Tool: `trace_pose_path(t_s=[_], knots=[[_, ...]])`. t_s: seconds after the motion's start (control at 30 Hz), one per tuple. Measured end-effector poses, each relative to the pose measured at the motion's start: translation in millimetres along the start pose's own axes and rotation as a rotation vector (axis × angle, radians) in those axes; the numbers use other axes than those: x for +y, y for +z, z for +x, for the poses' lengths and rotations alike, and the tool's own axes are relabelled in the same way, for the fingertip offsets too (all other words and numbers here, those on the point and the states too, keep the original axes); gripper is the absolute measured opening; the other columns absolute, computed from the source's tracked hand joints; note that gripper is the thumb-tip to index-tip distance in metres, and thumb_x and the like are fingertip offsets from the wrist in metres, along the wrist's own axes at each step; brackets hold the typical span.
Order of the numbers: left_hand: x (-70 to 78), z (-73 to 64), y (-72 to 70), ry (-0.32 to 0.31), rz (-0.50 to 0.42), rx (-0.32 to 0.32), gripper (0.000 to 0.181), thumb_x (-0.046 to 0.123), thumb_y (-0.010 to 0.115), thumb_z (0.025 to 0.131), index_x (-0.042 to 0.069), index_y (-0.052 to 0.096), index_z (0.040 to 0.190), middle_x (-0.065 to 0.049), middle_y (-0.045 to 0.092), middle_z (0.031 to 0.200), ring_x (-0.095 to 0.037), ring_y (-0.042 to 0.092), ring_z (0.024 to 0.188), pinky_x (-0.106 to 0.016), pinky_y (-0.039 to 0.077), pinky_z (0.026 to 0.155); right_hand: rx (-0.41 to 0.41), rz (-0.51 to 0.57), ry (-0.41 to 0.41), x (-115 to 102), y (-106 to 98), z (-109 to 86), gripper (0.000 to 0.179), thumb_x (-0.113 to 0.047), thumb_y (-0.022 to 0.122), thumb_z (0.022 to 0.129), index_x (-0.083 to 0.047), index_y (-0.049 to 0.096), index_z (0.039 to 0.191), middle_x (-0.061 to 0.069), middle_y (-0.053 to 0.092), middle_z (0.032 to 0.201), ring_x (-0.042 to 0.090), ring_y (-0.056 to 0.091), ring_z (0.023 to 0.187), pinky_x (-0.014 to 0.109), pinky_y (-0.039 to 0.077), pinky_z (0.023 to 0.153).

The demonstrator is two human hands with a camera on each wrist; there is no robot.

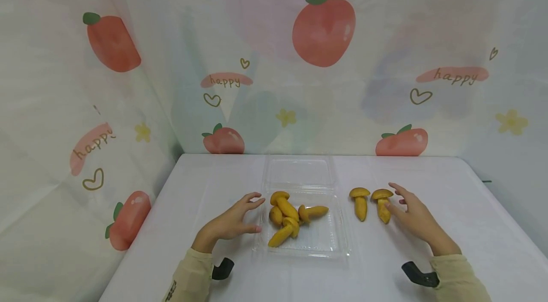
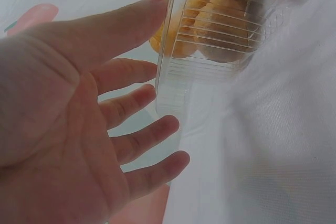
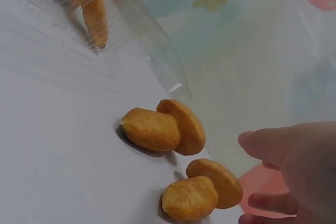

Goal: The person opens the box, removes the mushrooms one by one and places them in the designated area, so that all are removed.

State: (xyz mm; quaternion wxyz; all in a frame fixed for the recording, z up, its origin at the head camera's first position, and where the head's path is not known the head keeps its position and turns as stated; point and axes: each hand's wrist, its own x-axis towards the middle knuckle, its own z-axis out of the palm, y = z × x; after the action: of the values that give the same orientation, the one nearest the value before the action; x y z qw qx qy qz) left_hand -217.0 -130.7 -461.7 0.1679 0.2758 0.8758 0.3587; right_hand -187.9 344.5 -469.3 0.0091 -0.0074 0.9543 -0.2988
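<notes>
A clear plastic clamshell box (image 1: 327,240) lies on the table with its lid (image 1: 299,173) folded back. Several yellow-brown mushrooms (image 1: 287,209) are heaped mostly in its left part. At the box's left side is my left hand (image 1: 233,221), thumb and fingers spread, fingertips right at the rim; the left wrist view shows its palm (image 2: 68,145) holding nothing. To the right of the box, two more mushrooms stand apart from each other, one nearer the box (image 1: 360,204) and one farther right (image 1: 382,205). Beside the farther one, my right hand (image 1: 413,216) reaches with fingers parted, gripping nothing.
A white cloth covers the table (image 1: 368,268). Behind and to the left hangs a pale sheet (image 1: 265,31) printed with red fruit, hearts and flowers. Black curved wrist pieces (image 1: 223,268) stick out inward from both sleeves.
</notes>
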Motion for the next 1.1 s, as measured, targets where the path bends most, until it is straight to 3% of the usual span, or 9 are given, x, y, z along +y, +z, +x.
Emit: trace_pose_path(t_s=[0.4,0.8,1.1], knots=[[-0.9,-0.2,0.5,-0.002,0.004,-0.004,0.076,0.019,0.075,0.092,0.002,0.038,0.155,-0.017,0.025,0.165,-0.041,0.028,0.151,-0.063,0.028,0.120,0.044,0.002,-0.107,-22,0,-8.6,0.067,-0.033,0.060,0.102,0.001,0.032,0.154,0.037,0.045,0.141,0.056,0.050,0.121,0.070,0.049,0.093],[1.3,0.9,-1.3,-0.007,0.007,-0.011,0.075,0.019,0.075,0.092,0.004,0.037,0.156,-0.017,0.025,0.165,-0.041,0.027,0.152,-0.062,0.027,0.121,0.044,0.060,-0.187,-45,5,-13.7,0.060,-0.023,0.060,0.102,0.000,0.037,0.152,0.034,0.048,0.142,0.053,0.047,0.128,0.072,0.045,0.097],[2.6,0.7,-1.6,-0.017,-0.002,-0.005,0.075,0.018,0.075,0.092,0.004,0.037,0.156,-0.015,0.025,0.165,-0.040,0.027,0.152,-0.062,0.027,0.121,0.061,0.085,-0.271,-61,12,-16.6,0.057,-0.019,0.066,0.098,-0.003,0.044,0.149,0.028,0.055,0.136,0.047,0.055,0.119,0.068,0.047,0.096]])
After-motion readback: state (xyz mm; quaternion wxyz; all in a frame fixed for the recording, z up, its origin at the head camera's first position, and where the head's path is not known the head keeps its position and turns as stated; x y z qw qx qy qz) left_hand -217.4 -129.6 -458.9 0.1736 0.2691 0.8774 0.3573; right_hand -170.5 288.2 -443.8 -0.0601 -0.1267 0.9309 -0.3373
